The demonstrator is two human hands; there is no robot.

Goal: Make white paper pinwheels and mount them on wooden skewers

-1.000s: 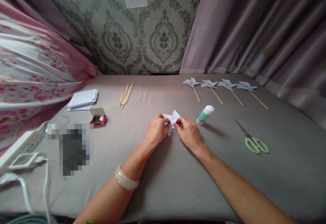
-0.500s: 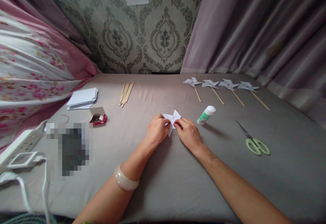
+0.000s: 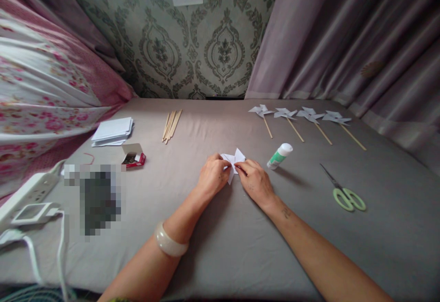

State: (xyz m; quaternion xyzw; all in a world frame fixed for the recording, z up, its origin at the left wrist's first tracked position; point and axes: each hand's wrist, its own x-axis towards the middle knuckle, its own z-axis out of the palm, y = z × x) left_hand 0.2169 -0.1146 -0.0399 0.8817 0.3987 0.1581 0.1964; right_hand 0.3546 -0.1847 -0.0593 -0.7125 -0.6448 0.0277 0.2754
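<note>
A white folded paper pinwheel (image 3: 237,156) lies between my two hands at the middle of the table, one blade pointing up and another down. My left hand (image 3: 216,173) is closed on its left side, fingertips near the centre. From the right, my right hand (image 3: 255,179) pinches the paper close to its middle; the fingertips of both hands almost meet there. Whether a pin is in the fingers is too small to tell. Just right of my right hand, a glue stick (image 3: 280,156) with a white cap stands on the cloth.
Several finished pinwheels on sticks (image 3: 310,115) lie at the back right, green-handled scissors (image 3: 349,199) nearer. On the left are wooden sticks (image 3: 172,126), stacked paper (image 3: 112,131), an opened small red box (image 3: 134,156), a blurred dark patch (image 3: 100,203) and a power strip (image 3: 30,194).
The view has shifted very slightly, so everything sits a little to the right. Both hands keep hold of the paper pinwheel in the same place.
</note>
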